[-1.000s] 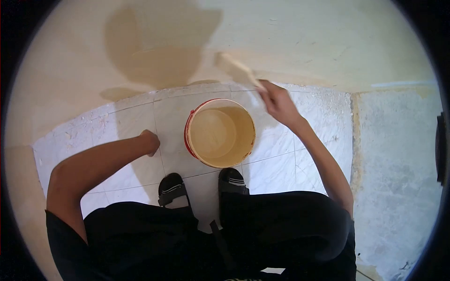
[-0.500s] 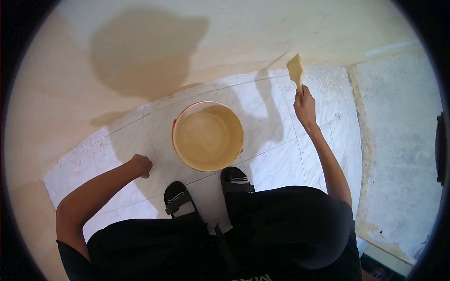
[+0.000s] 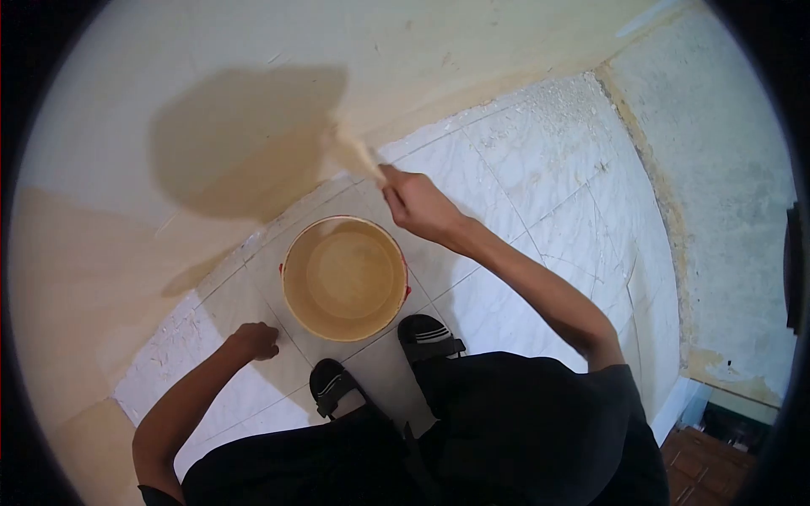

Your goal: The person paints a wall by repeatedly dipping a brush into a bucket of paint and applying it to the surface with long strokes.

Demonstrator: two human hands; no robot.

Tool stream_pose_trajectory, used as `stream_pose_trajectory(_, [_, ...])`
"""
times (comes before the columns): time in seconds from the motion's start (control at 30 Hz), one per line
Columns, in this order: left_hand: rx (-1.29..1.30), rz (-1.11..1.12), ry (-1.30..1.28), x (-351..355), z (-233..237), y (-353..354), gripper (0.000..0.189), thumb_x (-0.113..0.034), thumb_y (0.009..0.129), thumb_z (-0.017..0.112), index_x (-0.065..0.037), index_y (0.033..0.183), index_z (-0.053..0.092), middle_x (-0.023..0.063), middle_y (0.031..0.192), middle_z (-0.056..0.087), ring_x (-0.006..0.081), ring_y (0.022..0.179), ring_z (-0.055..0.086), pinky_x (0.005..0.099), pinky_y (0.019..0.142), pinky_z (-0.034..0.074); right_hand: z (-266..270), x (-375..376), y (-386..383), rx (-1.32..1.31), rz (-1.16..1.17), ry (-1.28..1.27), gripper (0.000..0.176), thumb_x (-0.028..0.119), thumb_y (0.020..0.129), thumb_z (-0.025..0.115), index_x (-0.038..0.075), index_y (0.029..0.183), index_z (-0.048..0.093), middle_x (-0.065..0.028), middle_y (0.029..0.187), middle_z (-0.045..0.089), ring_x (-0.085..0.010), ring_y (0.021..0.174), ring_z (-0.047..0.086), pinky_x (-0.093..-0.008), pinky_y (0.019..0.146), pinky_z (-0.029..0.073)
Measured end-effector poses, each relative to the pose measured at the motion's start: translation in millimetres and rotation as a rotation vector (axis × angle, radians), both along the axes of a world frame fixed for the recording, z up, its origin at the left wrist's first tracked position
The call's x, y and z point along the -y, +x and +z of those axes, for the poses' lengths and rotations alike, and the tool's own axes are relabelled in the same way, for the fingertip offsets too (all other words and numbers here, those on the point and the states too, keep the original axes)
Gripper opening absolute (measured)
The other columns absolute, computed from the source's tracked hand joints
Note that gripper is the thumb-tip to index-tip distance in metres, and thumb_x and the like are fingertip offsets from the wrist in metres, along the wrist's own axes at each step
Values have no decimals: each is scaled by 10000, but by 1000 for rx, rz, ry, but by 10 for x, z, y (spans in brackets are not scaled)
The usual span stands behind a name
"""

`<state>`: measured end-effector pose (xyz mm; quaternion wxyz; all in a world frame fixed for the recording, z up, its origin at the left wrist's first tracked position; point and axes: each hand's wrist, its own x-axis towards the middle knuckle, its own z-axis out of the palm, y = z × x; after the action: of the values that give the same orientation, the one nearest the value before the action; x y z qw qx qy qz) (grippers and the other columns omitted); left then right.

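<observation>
My right hand is closed round the handle of a cream-coloured brush, which is blurred and held up near the base of the wall, beyond the bucket. A round cream bucket with reddish marks on its rim stands on the floor in front of my feet. Its inside is cream-coloured. To the left of the bucket, my left hand is curled into a fist above the tiles, apart from the bucket, with nothing visible in it.
A cream wall with shadows rises beyond the white tiled floor, which has flakes along its edge. At the right stands a grey patchy wall. Black sandals are near the bucket. A brown panelled object lies lower right.
My right hand has swung left with the brush, from above the right-hand tiles to beyond the bucket. The view has turned, and the bucket appears lower and further left.
</observation>
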<state>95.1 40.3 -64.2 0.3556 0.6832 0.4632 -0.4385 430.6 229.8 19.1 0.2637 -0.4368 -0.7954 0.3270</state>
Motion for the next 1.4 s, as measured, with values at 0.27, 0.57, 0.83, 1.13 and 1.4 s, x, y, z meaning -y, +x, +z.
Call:
stream_pose_trajectory(0.27, [-21,-9,0,-74,60,3,302,-299,793,528,-54,940,625,178,909,653,333,894,631,440,755,506,-6,-453,142,147,261,19,228,102,893,478,-2,1094,501,-254,808,585,-413,756,580,-472,662,448])
stream_pose_trajectory(0.57, [6,99,32,-37,113,-89,277,-342,823,546,-94,939,593,167,871,642,342,868,617,442,753,492,-314,-1040,1684,158,-373,293,140,35,827,493,5,950,553,-266,769,588,-439,727,585,-474,601,450])
stream_pose_trajectory(0.83, [-6,91,49,-139,110,-172,257,-292,806,533,-92,947,611,170,882,647,332,874,626,434,760,502,-371,-904,1026,99,-513,261,94,-6,775,457,-25,827,533,-269,835,574,-447,830,556,-480,684,449])
stream_pose_trajectory(1.13, [12,76,44,-207,77,-149,229,-317,815,557,-124,921,619,166,899,652,336,888,619,435,784,495,-79,52,-154,-230,-88,-171,101,28,797,492,-59,838,523,-286,725,561,-456,691,554,-475,601,436])
stream_pose_trajectory(1.4, [26,87,127,-230,111,-103,226,-312,815,555,-118,922,600,181,901,642,347,901,610,451,785,494,725,51,758,165,230,-28,193,154,934,471,-5,970,574,-172,628,524,-277,517,504,-394,527,415])
